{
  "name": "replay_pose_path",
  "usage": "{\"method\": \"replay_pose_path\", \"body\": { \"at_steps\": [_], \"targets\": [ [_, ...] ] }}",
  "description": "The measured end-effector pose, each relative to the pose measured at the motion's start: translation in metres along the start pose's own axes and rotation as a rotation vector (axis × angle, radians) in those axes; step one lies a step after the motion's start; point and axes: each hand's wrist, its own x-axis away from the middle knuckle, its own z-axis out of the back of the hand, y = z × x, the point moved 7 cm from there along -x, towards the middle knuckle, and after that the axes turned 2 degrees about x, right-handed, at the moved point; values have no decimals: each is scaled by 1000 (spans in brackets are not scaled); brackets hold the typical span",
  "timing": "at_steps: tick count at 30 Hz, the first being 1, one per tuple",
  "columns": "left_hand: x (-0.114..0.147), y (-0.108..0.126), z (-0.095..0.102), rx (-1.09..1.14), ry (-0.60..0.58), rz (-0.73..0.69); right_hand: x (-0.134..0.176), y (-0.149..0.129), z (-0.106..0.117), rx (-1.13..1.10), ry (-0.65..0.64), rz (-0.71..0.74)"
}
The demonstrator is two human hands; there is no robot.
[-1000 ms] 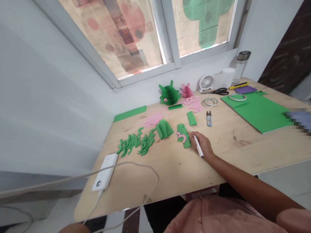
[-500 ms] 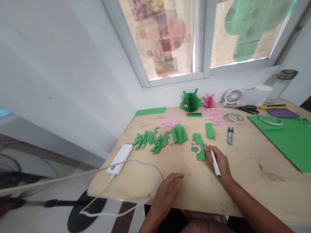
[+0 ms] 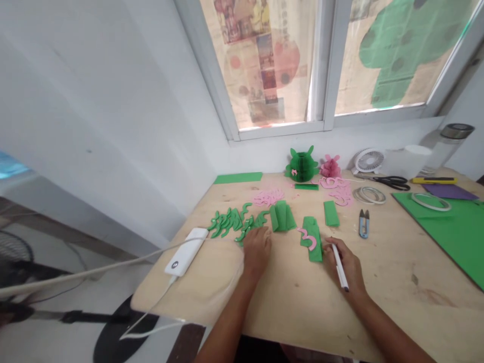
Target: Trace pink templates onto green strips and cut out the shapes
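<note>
One white pen (image 3: 340, 268) is seen, in the head view, clasped between the thumb and curled fingers of the right hand (image 3: 354, 267), its dark end pointed away from the green slip (image 3: 315, 255); on that slip a pink squiggle (image 3: 313, 242) is laid, and just to the right of it the hand is held; the fingertips are set close to the slip's right edge, though whether it is touched cannot be told; left of the slip, the left hand (image 3: 257, 251) is lowered at the near side of the green cutouts (image 3: 226, 222), its fingers bent and close together; whether a cutout is pinched cannot be told, the fingertips being partly hidden; left of the slip and farther back, folded green papers (image 3: 280, 217) are placed; beyond the slip to the right, a green rectangle (image 3: 331, 214) is laid; farther right of the slip, blue snips (image 3: 364, 225) are left lying.
</note>
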Motion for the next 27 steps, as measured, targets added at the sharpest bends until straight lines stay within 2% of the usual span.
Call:
{"method": "replay_pose_path", "body": {
  "at_steps": [3, 7, 12, 15, 19, 22, 25, 27],
  "targets": [
    [-16, 14, -15, -91, 16, 21, -1, 3, -2, 25, -23, -7],
    [-26, 15, -25, -190, 17, 61, -1, 1, -1, 0, -15, 20],
    [-30, 12, -28, -276, -6, 72, 0, -2, -2, -37, -20, 18],
    [-27, 9, -23, -279, 21, 84, -1, -1, -2, -6, -29, -6],
    [-11, 8, -6, -215, 142, 79, -1, -1, -1, 23, -35, -31],
    [10, 16, 8, -148, 220, 34, -1, -1, -1, 14, -40, -32],
    [35, 32, 13, -87, 195, -37, -1, 0, -1, -17, -34, -42],
    [49, 45, 9, -37, 99, -102, -1, 1, -1, -21, -36, -50]
  ]
}}
